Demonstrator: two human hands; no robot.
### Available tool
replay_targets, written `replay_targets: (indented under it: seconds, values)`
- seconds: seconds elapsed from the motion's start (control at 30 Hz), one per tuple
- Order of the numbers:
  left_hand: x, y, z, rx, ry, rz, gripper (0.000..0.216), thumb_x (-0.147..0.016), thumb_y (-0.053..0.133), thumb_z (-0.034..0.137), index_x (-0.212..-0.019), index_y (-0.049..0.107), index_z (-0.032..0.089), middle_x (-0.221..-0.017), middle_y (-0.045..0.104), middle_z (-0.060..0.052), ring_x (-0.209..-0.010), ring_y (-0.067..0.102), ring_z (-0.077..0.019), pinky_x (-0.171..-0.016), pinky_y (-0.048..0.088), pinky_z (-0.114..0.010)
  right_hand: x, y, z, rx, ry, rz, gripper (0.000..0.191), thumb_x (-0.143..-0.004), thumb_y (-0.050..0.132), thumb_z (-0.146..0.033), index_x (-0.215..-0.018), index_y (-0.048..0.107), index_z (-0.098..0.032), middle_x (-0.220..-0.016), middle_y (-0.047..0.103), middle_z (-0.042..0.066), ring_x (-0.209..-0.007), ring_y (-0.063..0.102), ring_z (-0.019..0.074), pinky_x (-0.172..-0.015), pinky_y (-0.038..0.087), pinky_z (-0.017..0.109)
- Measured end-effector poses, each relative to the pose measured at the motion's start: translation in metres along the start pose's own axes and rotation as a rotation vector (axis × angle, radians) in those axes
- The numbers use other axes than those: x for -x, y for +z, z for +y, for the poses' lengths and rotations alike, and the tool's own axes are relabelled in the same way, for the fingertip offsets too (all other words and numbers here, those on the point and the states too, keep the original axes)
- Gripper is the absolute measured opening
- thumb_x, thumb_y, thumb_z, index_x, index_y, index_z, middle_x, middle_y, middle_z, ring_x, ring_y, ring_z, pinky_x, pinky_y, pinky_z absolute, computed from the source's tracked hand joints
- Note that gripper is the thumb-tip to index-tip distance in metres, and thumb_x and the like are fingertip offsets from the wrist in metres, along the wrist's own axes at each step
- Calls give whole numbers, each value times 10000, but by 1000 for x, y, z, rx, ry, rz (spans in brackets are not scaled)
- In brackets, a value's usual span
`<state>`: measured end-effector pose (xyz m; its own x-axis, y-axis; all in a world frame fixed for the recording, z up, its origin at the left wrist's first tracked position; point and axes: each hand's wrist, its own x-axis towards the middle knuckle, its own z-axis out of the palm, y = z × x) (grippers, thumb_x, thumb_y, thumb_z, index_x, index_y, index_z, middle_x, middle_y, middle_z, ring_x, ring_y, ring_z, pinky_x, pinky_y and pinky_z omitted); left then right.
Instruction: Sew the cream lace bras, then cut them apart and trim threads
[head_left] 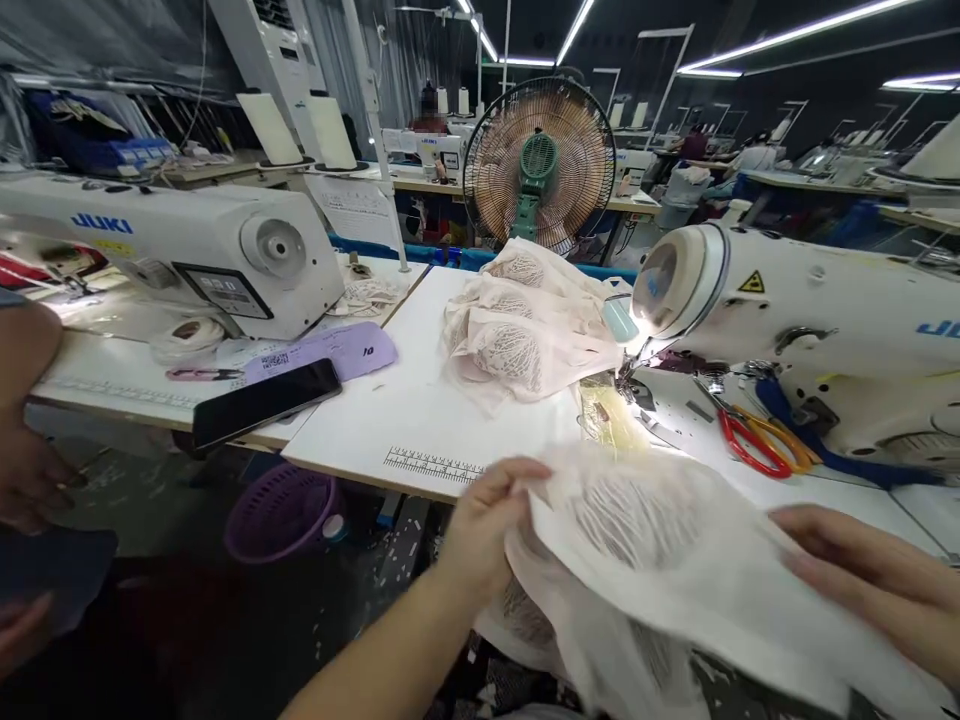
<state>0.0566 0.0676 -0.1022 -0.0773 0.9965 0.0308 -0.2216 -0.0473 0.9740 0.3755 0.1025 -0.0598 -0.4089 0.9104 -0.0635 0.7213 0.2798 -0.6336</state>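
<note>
A cream bra [637, 520] with lace-patterned cups hangs between my hands at the table's front edge, somewhat blurred. My left hand [487, 520] pinches its left end, thumb and fingers closed on the fabric. At the other end, my right hand [862, 560] grips the cloth, its fingertips partly behind it. Behind them, a pile of similar bras [517, 330] lies on the white tabletop [360, 430]. To its right stands a sewing machine [750, 290] with its needle area lit.
Red-handled scissors [754, 445] lie under the right machine. A second sewing machine [187, 250], a black phone [266, 402] and a purple paper [330, 352] are at left. A purple basket [281, 515] stands below. Another person's hand [30, 475] shows at far left. A fan [538, 165] stands behind.
</note>
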Motion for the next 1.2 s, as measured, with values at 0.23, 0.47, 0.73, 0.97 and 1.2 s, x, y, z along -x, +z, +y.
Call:
replay_targets:
  seconds: [0.23,0.47,0.73,0.97,1.2]
  values:
    - [-76,-59,33,-566,390,362,253,-805,307,232,-600,448,188,-596,521,-14,-620,562,-154,-588,507,-308,-120,47,-21,293,-105,157,319,-877,367,-280,-1092,586,-192,-848,681,48,-742,625,208,-611,477,285]
    - [-97,-45,53,-1063,693,402,62,-772,547,245,-740,540,191,-1112,515,-114,-1141,442,-297,-972,375,-508,-170,67,-37,558,-182,284,186,-730,460,-55,-665,584,-177,-869,625,111,-871,534,255,-703,378,338]
    - [-135,62,14,-1230,479,-676,256,-921,333,248,-1058,516,131,-1063,614,-95,-985,571,-186,-854,489,-328,-151,80,-28,589,-267,287,193,-832,427,-123,-804,616,-152,-739,601,88,-694,558,199,-579,434,286]
    - [-160,56,-9,-1493,642,-798,439,-939,363,347,-1223,496,40,-1317,507,-154,-1266,416,-228,-1089,311,-347,-110,77,-1,497,-469,284,292,-901,364,-222,-1043,597,-118,-1096,618,144,-1037,561,244,-865,498,383]
    - [-180,59,-22,-1533,759,-777,460,-933,374,364,-1221,525,39,-1310,520,-143,-1239,453,-236,-1079,340,-342,-91,75,20,543,-525,393,342,-923,370,-266,-1065,609,-68,-1146,627,181,-1061,576,297,-839,536,450]
